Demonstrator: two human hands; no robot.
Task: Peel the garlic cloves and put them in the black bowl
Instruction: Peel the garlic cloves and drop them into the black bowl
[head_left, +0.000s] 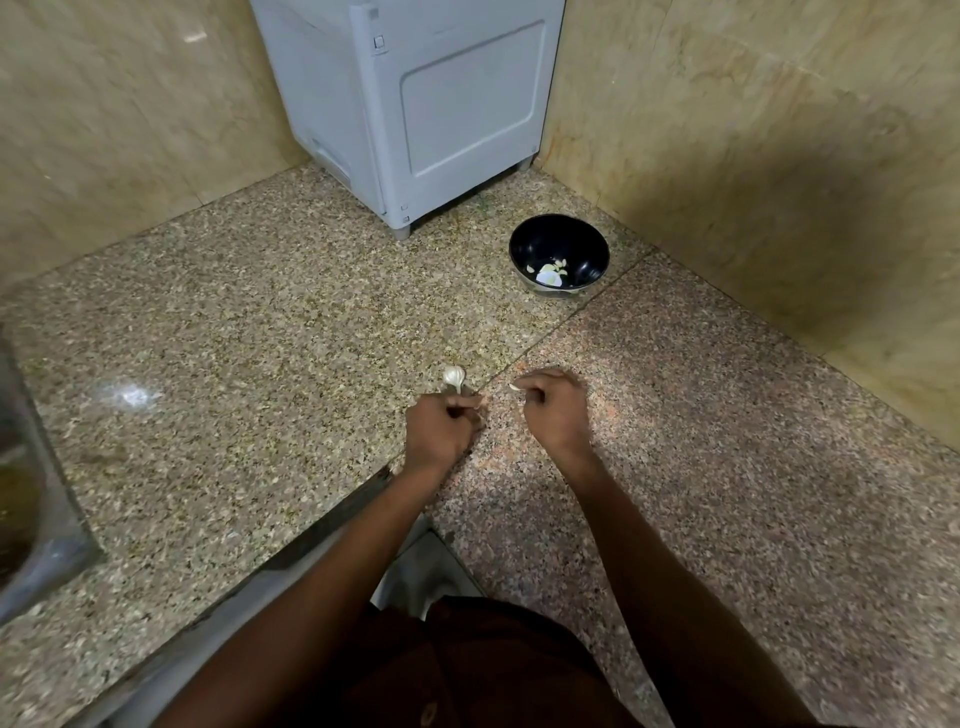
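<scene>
The left hand (441, 423) is gripping a garlic bulb (454, 378) while the right hand (553, 408) is pinching a clove (515, 386), which may be slipping onto the tabletop (260, 322), well short of the black bowl (559, 254).

both forearms extended forward, left hand (439, 428) fingers curled, right hand (556, 410) pinching, knuckles up

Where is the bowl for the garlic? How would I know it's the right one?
Find the big grey appliance in the counter's back corner. Just right of its foot, on the speckled stone counter, stands the black bowl. It is the only bowl, glossy dark, with pale garlic pieces inside.
</scene>
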